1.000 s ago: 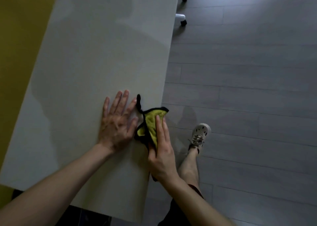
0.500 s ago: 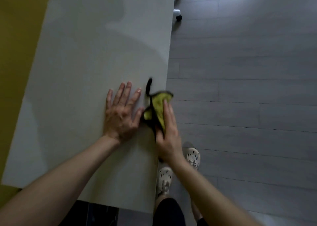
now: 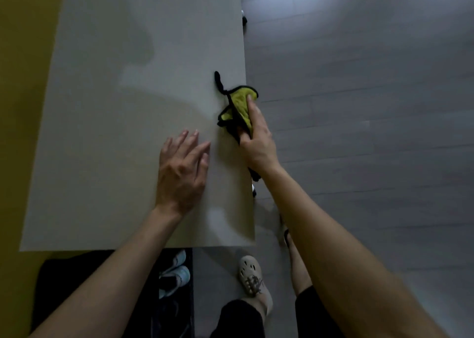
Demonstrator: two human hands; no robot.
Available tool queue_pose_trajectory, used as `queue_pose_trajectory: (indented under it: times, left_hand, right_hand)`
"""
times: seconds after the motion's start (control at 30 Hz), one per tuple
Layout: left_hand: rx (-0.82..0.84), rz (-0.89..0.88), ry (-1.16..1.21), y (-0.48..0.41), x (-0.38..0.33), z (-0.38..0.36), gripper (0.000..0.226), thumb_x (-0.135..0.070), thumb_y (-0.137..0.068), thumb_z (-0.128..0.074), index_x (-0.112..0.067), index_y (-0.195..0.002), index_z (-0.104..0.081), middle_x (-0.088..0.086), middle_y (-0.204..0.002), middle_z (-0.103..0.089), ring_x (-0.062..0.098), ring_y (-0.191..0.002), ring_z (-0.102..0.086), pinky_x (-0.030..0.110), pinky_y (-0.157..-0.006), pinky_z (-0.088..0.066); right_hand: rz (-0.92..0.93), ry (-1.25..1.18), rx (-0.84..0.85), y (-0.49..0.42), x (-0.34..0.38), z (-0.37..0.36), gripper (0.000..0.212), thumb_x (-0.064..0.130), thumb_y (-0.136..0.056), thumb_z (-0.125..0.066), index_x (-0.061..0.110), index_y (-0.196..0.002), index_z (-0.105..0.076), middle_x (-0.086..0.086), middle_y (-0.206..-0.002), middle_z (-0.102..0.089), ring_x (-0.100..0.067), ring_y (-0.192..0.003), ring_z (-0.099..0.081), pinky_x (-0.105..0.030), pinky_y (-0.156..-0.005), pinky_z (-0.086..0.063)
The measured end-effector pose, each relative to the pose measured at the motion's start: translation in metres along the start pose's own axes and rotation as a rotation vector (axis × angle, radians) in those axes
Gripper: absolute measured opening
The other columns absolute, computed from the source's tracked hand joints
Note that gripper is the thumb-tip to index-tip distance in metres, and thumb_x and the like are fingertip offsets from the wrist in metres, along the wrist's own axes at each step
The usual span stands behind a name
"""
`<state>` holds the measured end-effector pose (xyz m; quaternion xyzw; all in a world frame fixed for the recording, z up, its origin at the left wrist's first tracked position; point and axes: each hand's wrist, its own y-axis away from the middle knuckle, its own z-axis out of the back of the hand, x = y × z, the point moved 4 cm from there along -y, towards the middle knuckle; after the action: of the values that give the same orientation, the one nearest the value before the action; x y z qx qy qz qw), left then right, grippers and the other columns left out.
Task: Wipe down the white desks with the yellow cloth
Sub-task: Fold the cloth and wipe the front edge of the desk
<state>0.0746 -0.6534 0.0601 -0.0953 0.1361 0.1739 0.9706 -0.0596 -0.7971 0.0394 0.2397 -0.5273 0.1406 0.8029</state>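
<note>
nearest the camera, at six o'clock in the view, a pale perforated clog (image 3: 251, 276) stands on the grey plank floor (image 3: 359, 106) below dark shorts (image 3: 238, 319). at seven o'clock a pair of light sneakers (image 3: 177, 271) lies on a dark patch (image 3: 64, 286) just under the near edge of the white desk (image 3: 115, 106); whether that patch is a tray, a shelf or a mat cannot be told.

on the desk, the left hand (image 3: 182, 171) lies palm down, its fingers straight and slightly fanned, pointing towards one o'clock. the right hand (image 3: 257, 142) sits at two o'clock from it, a little apart, over the desk's right edge. it grips the yellow cloth (image 3: 238, 104): the forefinger runs straight along the top of the fabric and the thumb is tucked in against the underside.

the cloth, yellow with black trim, is bunched against the desk's right edge. most of it shows at eleven o'clock from the right hand, beyond the knuckles. a black loop sticks out onto the desk top at its far end, and a dark tail hangs below the wrist at six o'clock.

farther off, a mustard wall (image 3: 23, 81) borders the desk at nine o'clock, and a small caster (image 3: 245, 19) peeps out by the desk's far right edge at twelve o'clock.
</note>
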Motion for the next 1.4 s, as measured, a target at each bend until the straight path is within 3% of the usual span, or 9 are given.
queue_pose_trajectory:
  times: [0.2, 0.4, 0.53, 0.73, 1.0, 1.13, 1.23, 1.3, 1.4]
  left_hand:
    - [0.017, 0.016, -0.082, 0.045, -0.008, -0.013, 0.056, -0.038, -0.109, -0.042, -0.024, -0.163, -0.048, 0.005, -0.178, -0.033, 0.024, -0.167, -0.024, 0.058, -0.134, -0.018]
    - [-0.022, -0.017, -0.096, 0.044, -0.004, -0.017, 0.058, -0.042, -0.109, -0.042, -0.024, -0.163, -0.048, 0.005, -0.178, -0.032, 0.024, -0.167, -0.024, 0.056, -0.134, -0.017]
    - [-0.018, -0.012, -0.107, 0.043, -0.004, -0.019, 0.059, -0.043, -0.110, -0.042, -0.027, -0.166, -0.043, 0.003, -0.180, -0.028, 0.021, -0.168, -0.018, 0.053, -0.136, -0.013]
    - [-0.030, 0.006, -0.088, 0.045, -0.006, -0.019, 0.059, -0.042, -0.106, -0.043, -0.023, -0.161, -0.050, 0.006, -0.177, -0.035, 0.026, -0.166, -0.026, 0.053, -0.135, -0.015]
    - [-0.031, -0.009, -0.110, 0.044, -0.006, -0.021, 0.059, -0.039, -0.104, -0.044, -0.024, -0.161, -0.050, 0.006, -0.176, -0.035, 0.027, -0.166, -0.027, 0.054, -0.135, -0.015]
    - [-0.019, 0.006, -0.077, 0.042, -0.004, -0.023, 0.059, -0.039, -0.101, -0.047, -0.023, -0.158, -0.054, 0.008, -0.174, -0.040, 0.029, -0.164, -0.031, 0.055, -0.134, -0.017]
    - [0.008, 0.019, -0.049, 0.043, -0.005, -0.020, 0.059, -0.040, -0.103, -0.046, -0.022, -0.158, -0.056, 0.009, -0.173, -0.042, 0.031, -0.162, -0.033, 0.056, -0.134, -0.019]
    - [0.078, 0.059, -0.012, 0.041, -0.004, -0.018, 0.061, -0.041, -0.101, -0.046, -0.021, -0.159, -0.055, 0.009, -0.173, -0.041, 0.032, -0.163, -0.033, 0.056, -0.134, -0.020]
    - [0.225, 0.183, 0.167, 0.046, -0.016, 0.001, 0.053, -0.035, -0.096, -0.052, -0.020, -0.144, -0.068, 0.010, -0.161, -0.057, 0.032, -0.152, -0.050, 0.049, -0.128, -0.037]
  right_hand:
    - [0.018, -0.016, 0.047, 0.193, -0.044, -0.014, 0.094, -0.006, -0.097, -0.058, 0.036, -0.173, -0.021, 0.015, -0.178, -0.024, -0.002, -0.163, -0.021, -0.015, -0.127, -0.022]
    - [-0.039, -0.028, -0.009, 0.080, -0.018, -0.010, 0.086, 0.014, -0.090, -0.049, 0.031, -0.172, -0.027, 0.001, -0.179, -0.027, -0.018, -0.162, -0.026, -0.038, -0.131, -0.025]
    - [-0.005, 0.042, -0.016, 0.047, -0.013, -0.007, 0.082, 0.014, -0.096, -0.051, 0.028, -0.173, -0.026, -0.001, -0.179, -0.026, -0.019, -0.163, -0.025, -0.035, -0.131, -0.024]
    - [0.009, 0.032, 0.088, 0.217, -0.055, -0.014, 0.092, 0.000, -0.102, -0.057, 0.044, -0.172, -0.017, 0.018, -0.180, -0.014, 0.016, -0.156, -0.011, 0.001, -0.114, -0.017]
    - [-0.031, 0.088, 0.057, 0.139, -0.036, -0.003, 0.082, 0.002, -0.102, -0.054, 0.039, -0.170, -0.029, 0.006, -0.178, -0.027, -0.014, -0.160, -0.030, -0.035, -0.127, -0.029]
    - [-0.031, 0.111, 0.030, 0.170, -0.042, -0.005, 0.088, -0.004, -0.095, -0.057, 0.039, -0.168, -0.037, 0.005, -0.169, -0.044, -0.013, -0.150, -0.044, -0.024, -0.120, -0.034]
    - [-0.147, 0.143, 0.191, 0.221, -0.053, 0.027, 0.078, -0.006, -0.099, -0.059, 0.041, -0.161, -0.050, 0.007, -0.145, -0.065, 0.004, -0.115, -0.064, -0.009, -0.097, -0.050]
    - [-0.230, 0.154, 0.305, 0.239, -0.046, 0.057, 0.066, -0.002, -0.102, -0.060, 0.039, -0.154, -0.056, 0.003, -0.130, -0.071, 0.007, -0.097, -0.071, -0.010, -0.077, -0.055]
    - [-0.290, 0.110, 0.203, 0.240, -0.021, 0.094, 0.046, 0.005, -0.103, -0.066, 0.033, -0.139, -0.059, 0.005, -0.120, -0.071, -0.001, -0.103, -0.073, -0.020, -0.079, -0.061]
